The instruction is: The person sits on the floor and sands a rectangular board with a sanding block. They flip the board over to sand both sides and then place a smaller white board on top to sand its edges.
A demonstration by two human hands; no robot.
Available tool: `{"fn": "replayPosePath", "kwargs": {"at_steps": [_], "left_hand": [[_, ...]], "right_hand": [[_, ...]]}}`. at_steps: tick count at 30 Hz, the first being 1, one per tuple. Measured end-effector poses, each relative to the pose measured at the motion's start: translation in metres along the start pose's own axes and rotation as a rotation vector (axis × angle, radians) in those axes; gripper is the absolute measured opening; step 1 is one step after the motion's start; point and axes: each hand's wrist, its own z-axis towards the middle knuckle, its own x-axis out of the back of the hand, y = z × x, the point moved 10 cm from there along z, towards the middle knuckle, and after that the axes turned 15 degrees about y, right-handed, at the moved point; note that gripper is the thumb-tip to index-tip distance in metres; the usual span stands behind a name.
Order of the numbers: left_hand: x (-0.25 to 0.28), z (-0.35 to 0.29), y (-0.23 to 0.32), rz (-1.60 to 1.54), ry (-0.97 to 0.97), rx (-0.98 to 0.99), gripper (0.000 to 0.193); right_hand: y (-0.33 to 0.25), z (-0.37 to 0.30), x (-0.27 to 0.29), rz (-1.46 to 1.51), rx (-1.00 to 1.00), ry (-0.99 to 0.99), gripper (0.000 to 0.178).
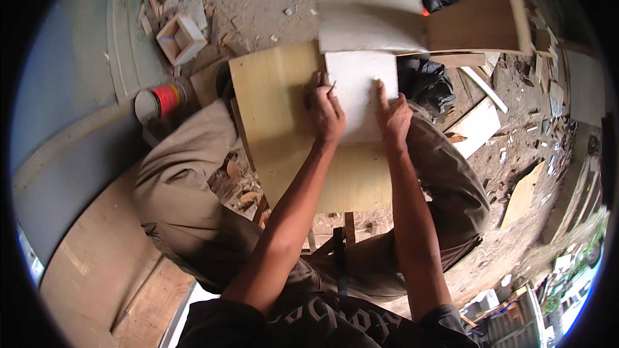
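A white rectangular board (pixel 361 106) lies over a larger yellowish wooden panel (pixel 277 116) across my lap. My left hand (pixel 329 116) is closed at the white board's left edge, with a thin dark, pencil-like stick (pixel 333 87) showing at its fingers. On the opposite edge, my right hand (pixel 394 119) grips the board, one digit stretched flat along its top face. The fingers beneath the edges are partly hidden. Touching or slightly overlapping the board's far end is a larger pale panel (pixel 371 9).
A brown wooden panel (pixel 477 26) stands at the far right, beside a black plastic bag (pixel 429 87). To the left are a red-labelled can (pixel 158 102) and a small open wooden box (pixel 180 40). Wood scraps (pixel 522 193) litter the dirt floor. A bluish wall (pixel 71 77) borders the left.
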Motion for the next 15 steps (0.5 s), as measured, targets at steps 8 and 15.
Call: {"fn": "replayPosePath", "kwargs": {"at_steps": [8, 15], "left_hand": [[0.002, 0.007, 0.000, -0.079, 0.025, 0.083, 0.007], [0.000, 0.002, -0.013, -0.118, 0.004, 0.161, 0.009]], "right_hand": [[-0.016, -0.007, -0.010, -0.294, 0.295, -0.115, 0.074], [-0.092, -0.062, -0.028, -0.113, 0.946, -0.036, 0.059]]}}
